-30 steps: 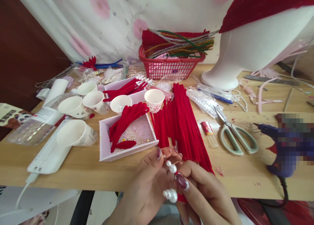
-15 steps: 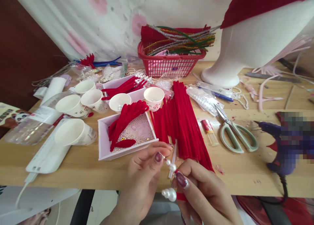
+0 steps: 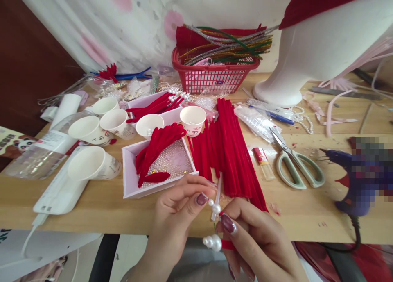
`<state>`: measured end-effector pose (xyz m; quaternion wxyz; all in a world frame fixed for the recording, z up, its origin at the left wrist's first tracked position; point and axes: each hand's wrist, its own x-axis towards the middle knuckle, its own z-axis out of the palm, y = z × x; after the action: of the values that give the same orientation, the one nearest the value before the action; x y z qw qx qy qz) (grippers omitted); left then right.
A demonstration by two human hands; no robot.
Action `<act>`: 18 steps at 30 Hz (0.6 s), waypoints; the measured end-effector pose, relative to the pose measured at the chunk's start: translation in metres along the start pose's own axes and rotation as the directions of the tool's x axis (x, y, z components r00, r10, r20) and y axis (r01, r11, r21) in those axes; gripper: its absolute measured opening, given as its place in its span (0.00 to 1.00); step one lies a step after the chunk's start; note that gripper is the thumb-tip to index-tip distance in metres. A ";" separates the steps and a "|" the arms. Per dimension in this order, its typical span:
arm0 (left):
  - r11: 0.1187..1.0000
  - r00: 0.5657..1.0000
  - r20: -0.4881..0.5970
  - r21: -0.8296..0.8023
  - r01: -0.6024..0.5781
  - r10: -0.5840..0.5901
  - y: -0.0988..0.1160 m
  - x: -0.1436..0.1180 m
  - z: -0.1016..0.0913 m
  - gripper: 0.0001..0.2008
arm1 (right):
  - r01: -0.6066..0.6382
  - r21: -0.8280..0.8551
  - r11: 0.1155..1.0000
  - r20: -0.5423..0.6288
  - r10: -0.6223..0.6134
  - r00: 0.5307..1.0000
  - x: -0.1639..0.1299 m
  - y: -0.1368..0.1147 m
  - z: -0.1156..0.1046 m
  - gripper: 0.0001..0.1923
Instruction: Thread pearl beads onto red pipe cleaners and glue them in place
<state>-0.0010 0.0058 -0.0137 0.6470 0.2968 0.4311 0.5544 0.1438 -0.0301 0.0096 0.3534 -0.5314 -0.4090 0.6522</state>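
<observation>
L hand (image 3: pixel 181 210) at table's near edge, thumb + forefinger pinched on top of pearl string (image 3: pixel 214 206). R hand (image 3: pixel 254 239) just beside, closed on lower part w/ red strip (image 3: pixel 227 245); big pearl cluster (image 3: pixel 212 242) sticks out between both hands. White stick (image 3: pixel 217 192) stands behind pearls. Red pipe cleaners (image 3: pixel 229 151) lie on table (image 3: pixel 101 210) just beyond hands; bead tray (image 3: pixel 159 165) to their left, paper cups (image 3: pixel 92 163) further left. Scissors (image 3: pixel 294 163), glue gun (image 3: pixel 350 179) to right.
</observation>
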 end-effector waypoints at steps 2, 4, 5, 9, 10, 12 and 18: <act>0.998 1.000 0.011 0.053 -0.016 0.016 0.003 0.001 -0.001 0.09 | 0.041 -0.020 0.999 0.022 -0.041 0.999 0.001 0.001 -0.002 0.27; 0.996 0.999 0.031 0.081 -0.031 0.028 0.006 0.002 -0.002 0.09 | 0.055 -0.033 0.998 0.015 -0.054 0.998 0.001 0.001 -0.002 0.26; 0.995 0.999 0.041 0.090 -0.040 0.036 0.007 0.002 -0.002 0.08 | 0.057 -0.040 0.998 0.003 -0.057 0.998 0.001 0.001 -0.002 0.26; 0.994 0.999 0.039 0.099 -0.038 0.035 0.008 0.002 -0.002 0.09 | 0.083 -0.054 0.995 -0.006 -0.084 0.996 0.000 0.002 -0.001 0.26; 0.995 0.999 0.034 0.093 -0.026 0.023 0.007 0.002 -0.002 0.09 | 0.092 -0.056 0.994 -0.003 -0.092 0.996 0.000 0.003 -0.001 0.26; 0.997 1.000 0.029 0.072 0.003 -0.005 0.006 0.001 -0.003 0.10 | 0.106 -0.057 0.993 0.006 -0.106 0.994 0.000 0.004 -0.001 0.25; 0.998 0.998 0.015 -0.032 0.059 -0.058 0.004 0.001 -0.004 0.11 | 0.105 -0.069 0.992 -0.004 -0.106 0.994 0.000 0.006 -0.003 0.24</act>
<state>-0.0068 0.0077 -0.0124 0.6707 0.2776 0.4262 0.5399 0.1466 -0.0322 0.0036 0.3703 -0.5234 -0.4575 0.6162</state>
